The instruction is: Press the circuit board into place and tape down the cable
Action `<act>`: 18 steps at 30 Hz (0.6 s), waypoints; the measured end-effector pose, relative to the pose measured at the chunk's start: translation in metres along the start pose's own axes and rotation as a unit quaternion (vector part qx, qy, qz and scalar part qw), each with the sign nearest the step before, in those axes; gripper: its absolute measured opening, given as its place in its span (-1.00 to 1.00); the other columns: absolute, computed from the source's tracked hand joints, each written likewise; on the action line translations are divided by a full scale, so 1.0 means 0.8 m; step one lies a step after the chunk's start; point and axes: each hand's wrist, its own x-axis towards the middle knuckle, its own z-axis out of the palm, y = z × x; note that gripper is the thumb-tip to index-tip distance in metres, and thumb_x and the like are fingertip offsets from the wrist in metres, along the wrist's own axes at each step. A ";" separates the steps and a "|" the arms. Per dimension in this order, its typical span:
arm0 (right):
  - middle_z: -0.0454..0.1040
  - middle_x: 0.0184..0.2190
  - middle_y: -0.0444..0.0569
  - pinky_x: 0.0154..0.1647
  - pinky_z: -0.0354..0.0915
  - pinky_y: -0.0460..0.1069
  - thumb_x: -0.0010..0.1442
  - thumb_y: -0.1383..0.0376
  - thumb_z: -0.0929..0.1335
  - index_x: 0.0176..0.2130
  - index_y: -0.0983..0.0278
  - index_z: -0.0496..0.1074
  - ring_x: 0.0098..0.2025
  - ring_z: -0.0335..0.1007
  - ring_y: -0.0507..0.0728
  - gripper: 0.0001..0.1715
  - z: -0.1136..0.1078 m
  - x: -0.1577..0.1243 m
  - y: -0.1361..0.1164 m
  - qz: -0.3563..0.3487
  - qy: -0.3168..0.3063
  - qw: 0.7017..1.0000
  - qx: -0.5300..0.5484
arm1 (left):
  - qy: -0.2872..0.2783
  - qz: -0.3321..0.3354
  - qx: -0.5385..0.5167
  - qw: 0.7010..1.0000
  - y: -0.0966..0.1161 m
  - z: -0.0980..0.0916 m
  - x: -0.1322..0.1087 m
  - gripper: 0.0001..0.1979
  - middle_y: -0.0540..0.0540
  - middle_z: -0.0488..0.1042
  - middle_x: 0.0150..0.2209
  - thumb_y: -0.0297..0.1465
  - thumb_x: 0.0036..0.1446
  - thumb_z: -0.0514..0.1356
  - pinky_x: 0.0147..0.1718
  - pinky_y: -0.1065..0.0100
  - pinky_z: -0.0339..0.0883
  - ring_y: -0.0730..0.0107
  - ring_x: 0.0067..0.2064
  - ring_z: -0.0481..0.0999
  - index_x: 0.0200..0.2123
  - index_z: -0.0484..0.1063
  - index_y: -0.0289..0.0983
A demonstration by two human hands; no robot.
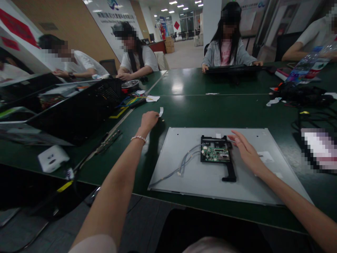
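A wide dark green table (210, 109) is seen filling the view, and four other people are counted seated along its far and left edges, their hands kept at their own work. One large grey panel (205, 182) is laid flat on the near part of the table, squarely in front of the wearer. One black bracket (229, 168) is mounted on the panel's upper middle, and one green circuit board (214, 153) is framed inside it. A small bundle of grey cables (184, 163) is trailed leftward from the board across the panel's face.

And now the hands, two of them in play. The right hand (246, 149) is held spread and flat, fingers extended, over the panel; its fingertips are placed right at the bracket's upper right corner, just beside the board, and nothing is gripped. The left hand (149, 120), a beaded bracelet (138, 138) worn at the wrist, is stretched out past the panel's upper left corner, well apart from the board. Its fingers are curled together, and one white strip (160, 111) is pinched at the fingertips; it could be tape or paper, too small to be told. The strip is held upright just above the bare table, off the panel altogether.
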 end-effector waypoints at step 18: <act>0.42 0.16 0.04 0.25 0.20 0.33 0.37 -0.04 0.18 0.27 0.04 0.20 0.22 0.32 0.28 -0.44 0.000 -0.004 0.001 -0.010 0.003 1.000 -0.008 | 0.106 0.204 0.038 0.972 0.130 -0.070 -0.116 -0.71 -0.22 0.55 -0.27 -0.54 0.22 0.02 -0.04 0.09 0.18 0.12 -0.15 0.45 -0.32 0.55 -0.30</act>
